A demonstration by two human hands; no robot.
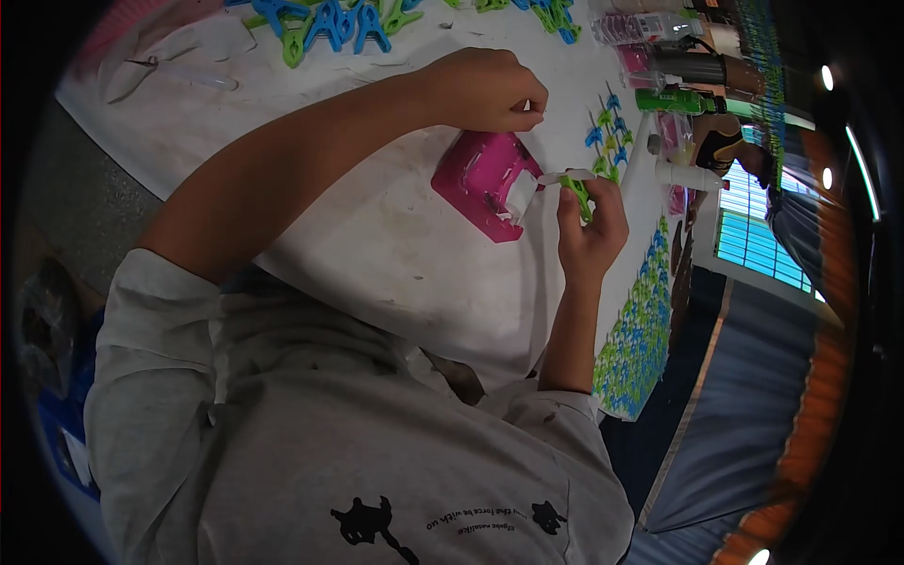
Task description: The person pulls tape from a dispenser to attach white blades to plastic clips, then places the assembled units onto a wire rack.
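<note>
My right hand (595, 231) pinches a small green plastic clip (578, 200) between thumb and fingers. A thin pale tip shows beside the clip, and I cannot make out what it belongs to. Just left of this hand lies a pink plastic container (477, 179), cut open, with white material in its opening and on its surface. My left hand (492, 92) is above the container's far end. Its fingers are curled with thumb and forefinger together, and whatever they may hold is too small or hidden to tell.
Blue and green clips (334, 24) lie along the far edge of the white table (377, 226). Many small blue and green pieces (636, 330) cover its right side. Bottles (673, 101) stand beyond, near another person (725, 141). A white tool (193, 71) rests at the left.
</note>
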